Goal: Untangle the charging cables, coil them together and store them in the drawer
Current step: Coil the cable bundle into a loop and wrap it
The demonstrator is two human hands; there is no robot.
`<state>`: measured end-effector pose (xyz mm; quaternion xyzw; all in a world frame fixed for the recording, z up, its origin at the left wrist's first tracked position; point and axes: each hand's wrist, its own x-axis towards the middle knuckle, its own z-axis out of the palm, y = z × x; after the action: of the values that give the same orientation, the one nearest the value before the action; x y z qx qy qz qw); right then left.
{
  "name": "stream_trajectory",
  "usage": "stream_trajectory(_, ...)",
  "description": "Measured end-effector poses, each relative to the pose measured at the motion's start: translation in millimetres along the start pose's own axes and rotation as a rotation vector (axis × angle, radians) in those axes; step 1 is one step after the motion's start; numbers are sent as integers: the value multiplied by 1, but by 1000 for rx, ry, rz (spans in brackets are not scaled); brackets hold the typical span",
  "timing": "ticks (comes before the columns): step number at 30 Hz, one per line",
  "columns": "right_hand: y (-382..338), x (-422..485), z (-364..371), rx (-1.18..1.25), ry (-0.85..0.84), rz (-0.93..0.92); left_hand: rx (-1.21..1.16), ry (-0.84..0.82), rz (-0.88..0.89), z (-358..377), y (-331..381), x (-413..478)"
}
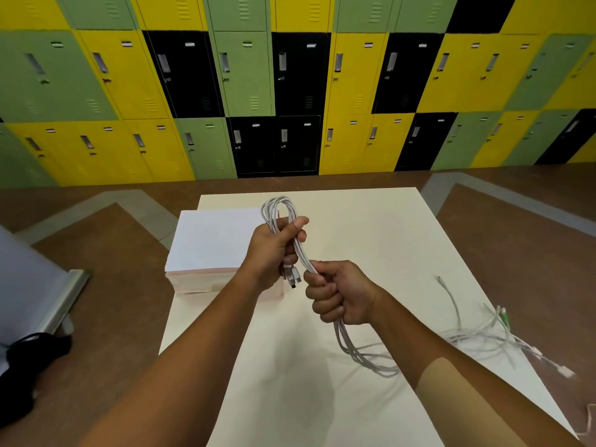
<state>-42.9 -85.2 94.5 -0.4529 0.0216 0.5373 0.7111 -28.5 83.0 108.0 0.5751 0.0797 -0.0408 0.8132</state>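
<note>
Both hands [309, 272] gripping looped white cables [298, 253], smooth cream table [371, 227]

A: What colour are the cables [304, 254] looping above the fingers [324, 293] showing?
B: Pale grey. The table [387, 246] beyond the fingers is looking cream, the floor [113, 285] brown.
A: And far past them?
B: The lockers [245, 72] are chequering in yellow, green and black.

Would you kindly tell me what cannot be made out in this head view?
Cable bundle: strand count hidden in the grip of the left hand and right hand.
Loose cables on the right: blurred, plugs too small to identify.
White box: seen from above only; no drawer discernible.
Black object: cut by the left edge.
</note>
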Motion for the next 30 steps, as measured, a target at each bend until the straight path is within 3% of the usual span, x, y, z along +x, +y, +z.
stream_trajectory(3, -1, -2, 1, -99, 119, -87, 51, 77, 38, 0, 0, 1)
stream_trajectory(7, 5, 5, 8, -642, 427, -423, 65, 222, 68, -5, 2, 5)
stream_trajectory(10, 13, 8, 7, -1008, 693, -604, 13, 244, 62, -7, 0, 6)
stream_trajectory(13, 16, 10, 4, -1111, 796, -703, -70, 208, 57, -7, -2, 6)
stream_trajectory(15, 14, 11, 5, -993, 742, -656, -117, 165, 48, -6, -3, 5)
stream_trajectory(18, 10, 8, 5, -559, 574, -537, -191, 73, -5, -5, -5, 1)
stream_trajectory(21, 4, 0, 1, -318, 473, -421, -220, -15, -37, -3, -7, -2)
stream_trajectory(27, 4, -11, -17, 3, 38, -121, -225, -133, -79, 2, -14, -3)
stream_trajectory(30, 4, -14, -22, 5, 6, -84, -107, -116, -46, 5, -17, -3)
